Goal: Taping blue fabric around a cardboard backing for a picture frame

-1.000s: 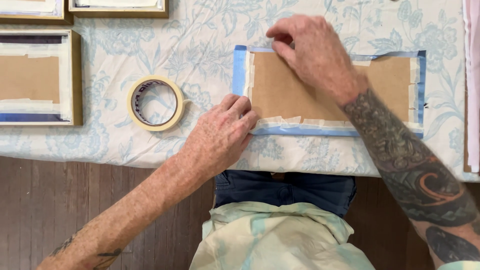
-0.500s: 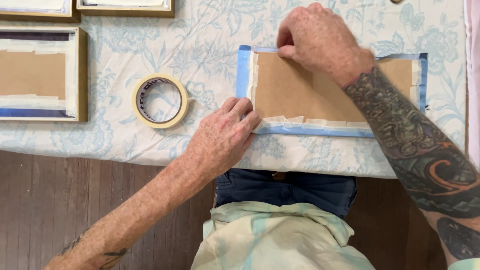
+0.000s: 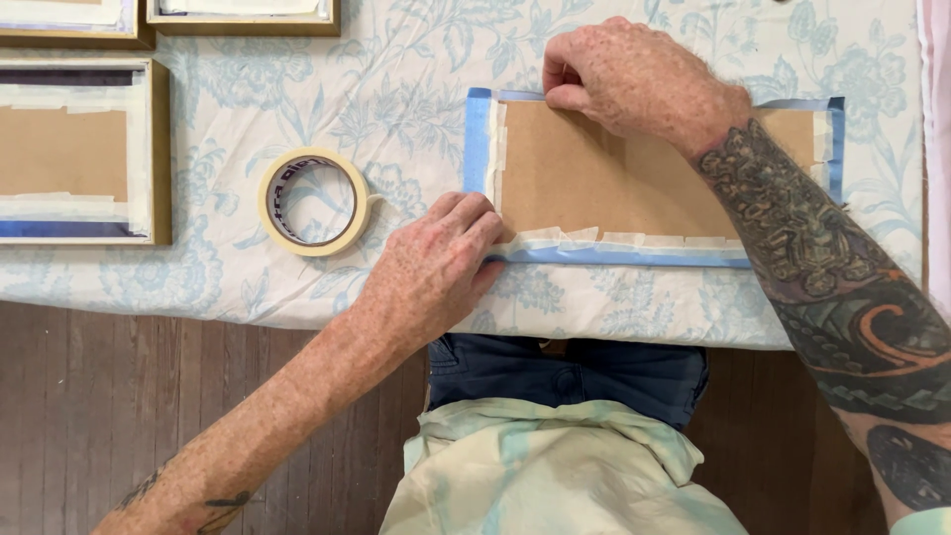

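The left hand [image 3: 431,277] presses flat, fingers together, on the lower-left corner of the blue-edged frame back [image 3: 594,178] (brown board, masking-taped). The right hand [image 3: 634,79], fingers curled narrow, pinches its top edge at 12 o'clock. A masking tape roll [image 3: 314,202] lies at 9 o'clock on the floral tabletop [image 3: 416,89]
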